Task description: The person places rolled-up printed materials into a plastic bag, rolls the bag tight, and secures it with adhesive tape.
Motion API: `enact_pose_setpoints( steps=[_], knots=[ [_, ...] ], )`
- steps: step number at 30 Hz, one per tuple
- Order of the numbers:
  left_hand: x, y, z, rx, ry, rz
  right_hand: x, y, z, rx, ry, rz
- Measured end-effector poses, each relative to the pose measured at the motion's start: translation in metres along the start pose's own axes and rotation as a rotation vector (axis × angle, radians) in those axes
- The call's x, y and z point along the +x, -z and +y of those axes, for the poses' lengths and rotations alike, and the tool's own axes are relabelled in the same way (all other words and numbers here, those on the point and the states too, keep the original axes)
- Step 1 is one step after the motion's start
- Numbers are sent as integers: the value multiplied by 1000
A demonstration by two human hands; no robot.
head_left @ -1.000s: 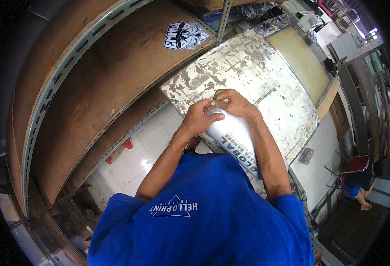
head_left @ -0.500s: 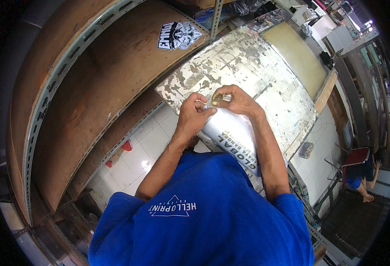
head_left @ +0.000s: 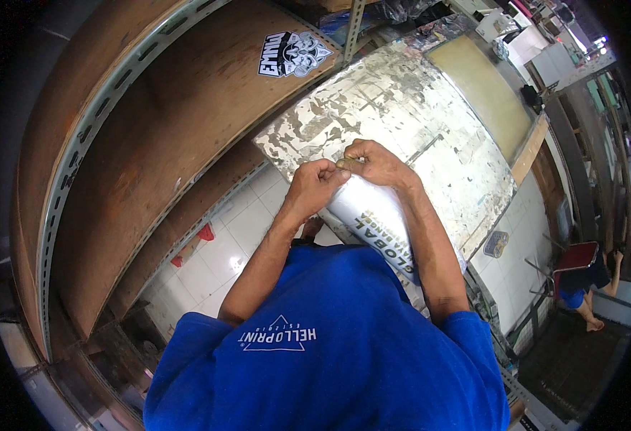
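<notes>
A glossy white plastic bag (head_left: 373, 215) with dark printed lettering lies at a slant at the near edge of the worktable, plump and rounded like a roll. Both my hands meet at its upper left end. My left hand (head_left: 315, 190) pinches that end between thumb and fingers. Right beside it, my right hand (head_left: 376, 165) is closed with thumb against forefinger on the same end. The fingertips nearly touch, and they hide the bit of plastic between them. My right forearm passes along the bag's right side and covers part of it.
The worktable (head_left: 373, 93) has a worn, paint-flaked top, with a yellowish panel (head_left: 477, 90) at its far right. Wooden shelves (head_left: 157, 136) on a slotted metal frame stand at left. Red scraps (head_left: 205, 232) lie on the tiled floor. At right, another person (head_left: 585, 302) is beside a red chair (head_left: 576, 256).
My right fingers have closed from a looser curl into a tight pinch. My left fingers have drawn in toward the thumb. The bag has stayed about where it was.
</notes>
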State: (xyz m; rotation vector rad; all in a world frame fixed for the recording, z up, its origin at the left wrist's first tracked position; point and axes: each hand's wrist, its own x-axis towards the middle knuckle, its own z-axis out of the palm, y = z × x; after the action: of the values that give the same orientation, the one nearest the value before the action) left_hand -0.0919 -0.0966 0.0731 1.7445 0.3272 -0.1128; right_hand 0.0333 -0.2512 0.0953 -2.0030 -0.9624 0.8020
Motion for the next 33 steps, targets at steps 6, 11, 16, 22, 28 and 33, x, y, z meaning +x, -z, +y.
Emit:
enact_pose_setpoints(
  steps=[6,11,16,22,28,33],
  knots=[
    [0,-1,-2,-32,-5,-9,3,-2,4,49,-40,-32],
    [4,1,-8,-57,51,-84,1,-2,5,79,-54,-34],
    [6,1,-15,-243,154,-144,1,-3,1,103,-79,-34],
    [4,-2,-17,-228,133,-103,0,-3,0,103,-112,-32],
    [2,-1,0,-280,143,-50,-12,5,-6,-28,-32,74],
    [10,-2,-6,-507,281,-25,-57,20,-23,-214,-12,326]
  ],
)
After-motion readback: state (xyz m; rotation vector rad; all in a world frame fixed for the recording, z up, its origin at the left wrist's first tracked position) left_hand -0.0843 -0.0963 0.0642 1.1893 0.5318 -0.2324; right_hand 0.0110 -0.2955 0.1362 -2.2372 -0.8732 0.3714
